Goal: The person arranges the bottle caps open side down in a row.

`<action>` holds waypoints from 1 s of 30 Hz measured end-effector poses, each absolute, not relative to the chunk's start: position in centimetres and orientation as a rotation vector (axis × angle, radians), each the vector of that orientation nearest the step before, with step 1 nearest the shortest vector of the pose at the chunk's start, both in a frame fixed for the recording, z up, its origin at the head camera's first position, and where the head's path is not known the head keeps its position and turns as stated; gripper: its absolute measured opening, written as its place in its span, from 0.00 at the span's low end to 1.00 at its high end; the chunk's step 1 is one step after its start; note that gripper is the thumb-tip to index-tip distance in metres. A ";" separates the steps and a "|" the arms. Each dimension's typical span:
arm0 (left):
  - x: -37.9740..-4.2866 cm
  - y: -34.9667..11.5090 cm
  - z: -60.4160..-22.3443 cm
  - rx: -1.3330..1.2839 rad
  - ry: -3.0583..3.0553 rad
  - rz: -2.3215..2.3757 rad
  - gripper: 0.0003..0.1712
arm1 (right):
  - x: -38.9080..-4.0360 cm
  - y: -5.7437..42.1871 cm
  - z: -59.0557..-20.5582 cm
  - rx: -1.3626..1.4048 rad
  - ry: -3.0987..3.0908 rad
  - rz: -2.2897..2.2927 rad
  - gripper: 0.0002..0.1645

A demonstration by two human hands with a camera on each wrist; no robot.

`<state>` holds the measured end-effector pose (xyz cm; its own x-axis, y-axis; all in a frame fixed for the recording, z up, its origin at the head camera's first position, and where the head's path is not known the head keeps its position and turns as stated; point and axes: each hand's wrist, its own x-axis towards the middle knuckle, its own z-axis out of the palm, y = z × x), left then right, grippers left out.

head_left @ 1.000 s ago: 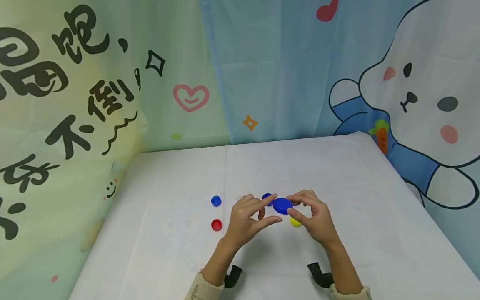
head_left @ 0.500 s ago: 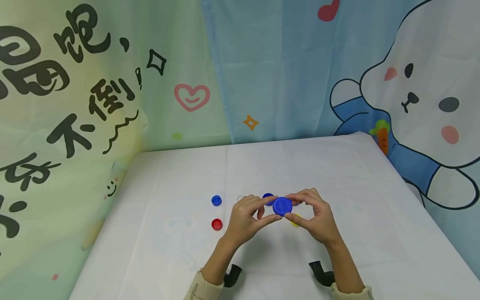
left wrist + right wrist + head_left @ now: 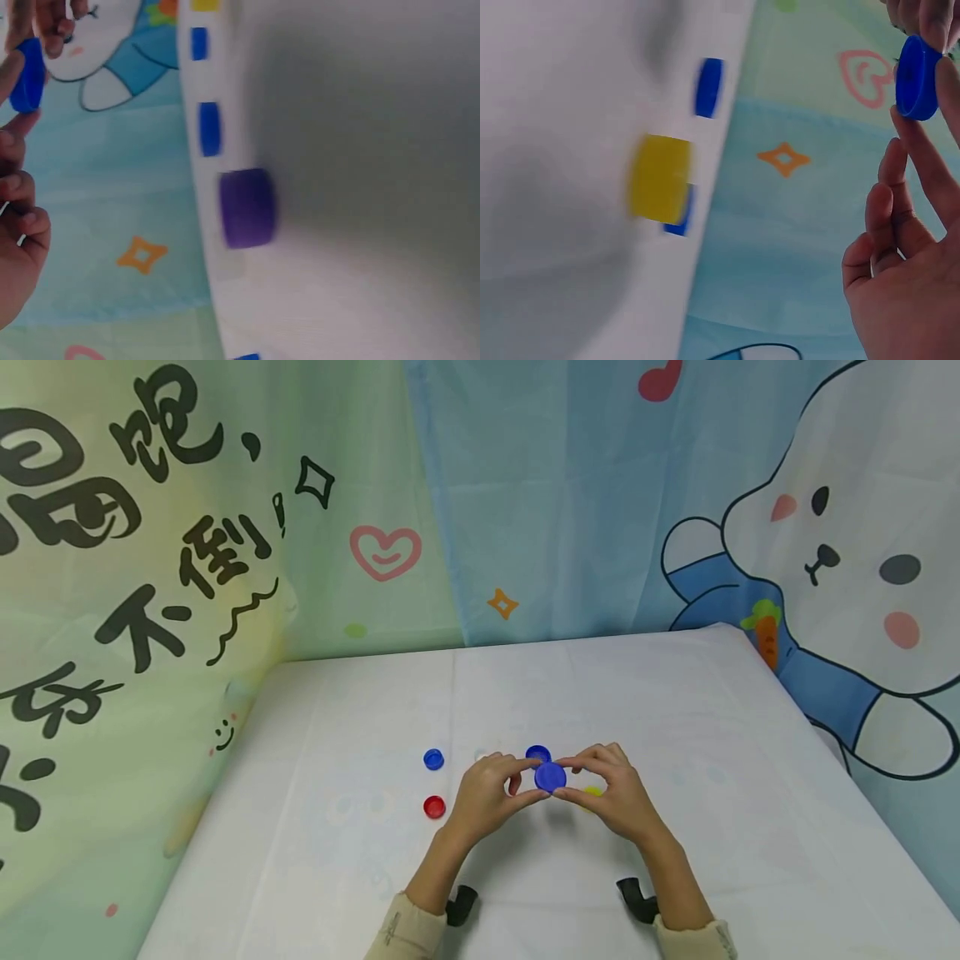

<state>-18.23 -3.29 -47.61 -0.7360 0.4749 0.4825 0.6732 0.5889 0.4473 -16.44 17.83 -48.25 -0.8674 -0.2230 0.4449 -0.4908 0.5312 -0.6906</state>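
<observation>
A round blue bottle cap (image 3: pixel 551 777) is held off the white table, between both hands. My left hand (image 3: pixel 483 797) pinches its left side with thumb and index finger. On the opposite side, the thumb and index finger of my right hand (image 3: pixel 611 789) grip it as well. The right wrist view shows the hollow inside of this blue cap (image 3: pixel 918 78). Behind it on the table lies another blue cap (image 3: pixel 537 753). A yellow cap (image 3: pixel 592 792) is partly covered by the right hand. In the left wrist view a purple cap (image 3: pixel 247 208) sits on the table.
A smaller blue cap (image 3: pixel 433 760) and a red cap (image 3: pixel 434 807) lie to the left of my hands. The white cloth-covered table (image 3: pixel 360 710) ends at a printed curtain (image 3: pixel 540 510) behind it. A black strap end (image 3: pixel 637 900) sticks out by the right wrist.
The left fingers have come onto the blue cap, which the right hand alone held at first. The cap has turned its flat face upward toward me and shifted slightly left with the right hand.
</observation>
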 end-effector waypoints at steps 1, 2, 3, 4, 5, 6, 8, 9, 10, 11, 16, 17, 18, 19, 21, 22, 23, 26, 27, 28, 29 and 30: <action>-18.4 -3.3 -48.0 -0.936 -2.536 -0.869 0.23 | -16.5 17.8 -48.7 0.593 -2.485 1.242 0.20; -18.5 -3.3 -48.4 -0.938 -2.564 -0.841 0.23 | -16.6 17.7 -49.1 0.594 -2.500 1.224 0.20; -18.6 -3.3 -48.7 -0.937 -2.590 -0.812 0.22 | -16.7 17.6 -49.5 0.600 -2.508 1.205 0.20; -18.7 -3.3 -49.0 -0.934 -2.616 -0.786 0.22 | -16.8 17.5 -50.0 0.604 -2.515 1.193 0.20; -18.8 -3.2 -49.3 -0.928 -2.642 -0.760 0.22 | -16.8 17.5 -50.3 0.605 -2.528 1.182 0.20; -18.8 -3.2 -49.5 -0.923 -2.661 -0.741 0.22 | -16.9 17.4 -50.7 0.606 -2.541 1.174 0.20; -18.9 -3.2 -49.9 -0.912 -2.694 -0.700 0.21 | -17.0 17.3 -51.2 0.608 -2.563 1.163 0.20; -19.0 -3.1 -50.2 -0.907 -2.704 -0.676 0.20 | -17.0 17.3 -51.4 0.608 -2.574 1.160 0.20; -19.0 -3.1 -50.4 -0.904 -2.711 -0.650 0.20 | -17.1 17.2 -51.5 0.603 -2.591 1.155 0.19; -19.1 -3.0 -50.6 -0.900 -2.716 -0.625 0.20 | -17.1 17.2 -51.6 0.601 -2.608 1.147 0.19; -19.1 -2.6 -51.1 -0.880 -2.760 -0.457 0.20 | -17.5 17.1 -52.2 0.590 -2.682 1.077 0.20; -19.1 -2.5 -51.1 -0.877 -2.772 -0.427 0.20 | -17.5 17.0 -52.4 0.580 -2.701 1.054 0.20; -19.1 -2.4 -51.2 -0.878 -2.782 -0.395 0.20 | -17.6 17.0 -52.5 0.573 -2.718 1.028 0.20; -19.0 -2.3 -51.3 -0.878 -2.790 -0.365 0.20 | -17.6 17.0 -52.6 0.570 -2.733 0.991 0.20; -19.0 -2.2 -51.4 -0.873 -2.807 -0.313 0.21 | -17.7 16.9 -52.8 0.571 -2.754 0.925 0.21; -19.0 -2.1 -51.5 -0.867 -2.812 -0.293 0.21 | -17.7 16.8 -52.9 0.578 -2.761 0.886 0.21; -18.9 -2.1 -51.5 -0.860 -2.815 -0.275 0.21 | -17.7 16.7 -53.0 0.587 -2.764 0.851 0.21; -18.9 -1.9 -51.7 -0.841 -2.824 -0.220 0.22 | -17.8 16.6 -53.1 0.612 -2.760 0.790 0.21; -18.8 -1.9 -51.7 -0.837 -2.825 -0.207 0.22 | -17.8 16.5 -53.1 0.615 -2.761 0.779 0.21; -18.8 -1.8 -51.7 -0.836 -2.827 -0.195 0.22 | -17.8 16.5 -53.2 0.615 -2.764 0.768 0.21; -18.8 -1.8 -51.8 -0.835 -2.830 -0.183 0.22 | -17.8 16.5 -53.2 0.612 -2.767 0.764 0.21; -18.8 -1.7 -51.8 -0.836 -2.832 -0.169 0.22 | -17.8 16.4 -53.2 0.606 -2.772 0.755 0.21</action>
